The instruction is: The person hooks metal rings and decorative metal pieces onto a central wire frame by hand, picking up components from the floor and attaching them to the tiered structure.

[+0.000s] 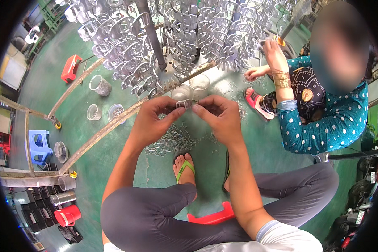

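Observation:
In front of the hanging rack, my left hand (153, 119) pinches a small silver buckle-like metal part (183, 103) between thumb and fingers. Close beside it, my right hand (222, 117) is closed in a pinch, with a small bent metal piece (195, 99) at its fingertips, too small to name more exactly. The fingertips of both hands almost meet. Below them a loose pile of silver metal hooks (170, 140) lies on the green floor. Many similar silver metal parts (113, 46) hang in dense strings from the rack above.
A co-worker in a dotted teal top (323, 130) sits at the right, hands raised to the hanging parts. Clear plastic cups (100, 85) stand left of the rack's metal floor bar (113, 124). Blue stool (40, 147), red stool (71, 68) and red mug (68, 215) are farther left.

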Tool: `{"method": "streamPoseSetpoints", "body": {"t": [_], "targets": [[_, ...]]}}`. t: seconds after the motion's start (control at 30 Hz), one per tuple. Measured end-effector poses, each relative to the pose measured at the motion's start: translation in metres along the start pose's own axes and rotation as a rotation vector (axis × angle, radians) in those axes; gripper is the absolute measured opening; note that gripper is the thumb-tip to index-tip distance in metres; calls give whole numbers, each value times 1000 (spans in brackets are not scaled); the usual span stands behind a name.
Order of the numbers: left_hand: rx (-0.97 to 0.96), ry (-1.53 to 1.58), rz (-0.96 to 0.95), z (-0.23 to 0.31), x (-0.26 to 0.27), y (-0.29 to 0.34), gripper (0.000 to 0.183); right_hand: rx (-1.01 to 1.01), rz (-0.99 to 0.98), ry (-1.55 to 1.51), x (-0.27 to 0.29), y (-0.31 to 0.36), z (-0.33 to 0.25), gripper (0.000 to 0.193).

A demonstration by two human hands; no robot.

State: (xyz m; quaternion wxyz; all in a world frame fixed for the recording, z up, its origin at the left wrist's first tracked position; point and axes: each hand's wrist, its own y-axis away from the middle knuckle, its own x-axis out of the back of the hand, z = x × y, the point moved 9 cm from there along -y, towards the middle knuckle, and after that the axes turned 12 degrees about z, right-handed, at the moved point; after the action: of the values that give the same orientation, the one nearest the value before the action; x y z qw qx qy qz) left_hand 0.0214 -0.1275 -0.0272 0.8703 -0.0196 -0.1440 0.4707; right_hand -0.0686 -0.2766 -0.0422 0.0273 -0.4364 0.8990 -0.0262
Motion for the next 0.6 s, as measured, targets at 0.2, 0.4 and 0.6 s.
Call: {"method": "streamPoseSetpoints", "body": {"t": [0.2,0.4,0.6], "targets": [[-140,-175,-17,9,-7,8,13,10,-73,101,-4,2,1,17],[-339,-359,-42,8,-20,18,11,62,-36,152,-6,6,12,19],[-367,-354,-13,4,-21,21,12,39,-4,95,-4,9,13,18]]}}
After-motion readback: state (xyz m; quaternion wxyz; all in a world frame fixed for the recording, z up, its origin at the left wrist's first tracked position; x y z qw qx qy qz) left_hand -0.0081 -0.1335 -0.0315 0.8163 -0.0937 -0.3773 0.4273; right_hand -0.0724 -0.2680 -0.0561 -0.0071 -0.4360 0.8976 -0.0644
